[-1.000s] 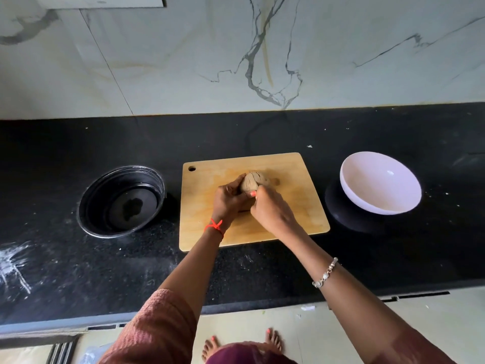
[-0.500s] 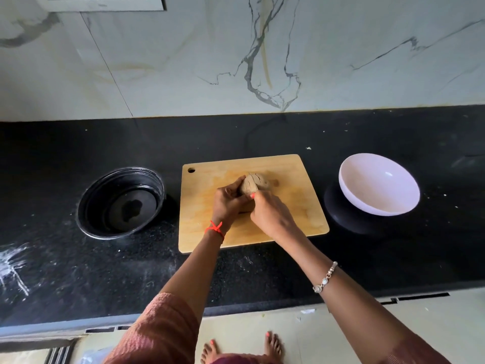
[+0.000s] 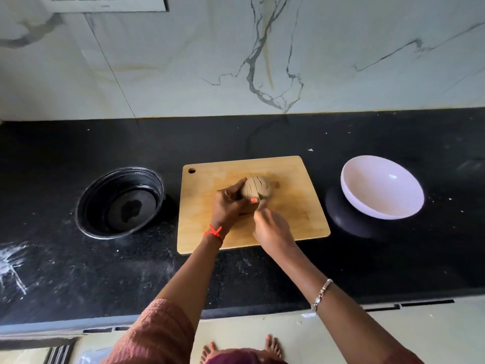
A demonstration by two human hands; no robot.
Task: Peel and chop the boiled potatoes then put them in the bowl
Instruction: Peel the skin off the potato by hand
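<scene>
Two hands on cutting board (image 3: 294,206): left hand (image 3: 228,206) fingers clamped around potato (image 3: 256,189); right hand (image 3: 271,228) fingertips pinched together just beside potato.

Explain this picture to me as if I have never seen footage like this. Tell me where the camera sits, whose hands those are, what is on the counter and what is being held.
There is no machine here. The camera is worn on a person's head and looks down, so you see their own arms, and even their feet at the bottom.

On the black counter lies a wooden cutting board. To its left stands a black container, to its right a white bowl; no potato shows in either.

The left hand grips a brown potato on the board, skin still on and cracked. The right hand is pinched beside it, fingertips at the skin, apparently peeling. I cannot see a knife.
</scene>
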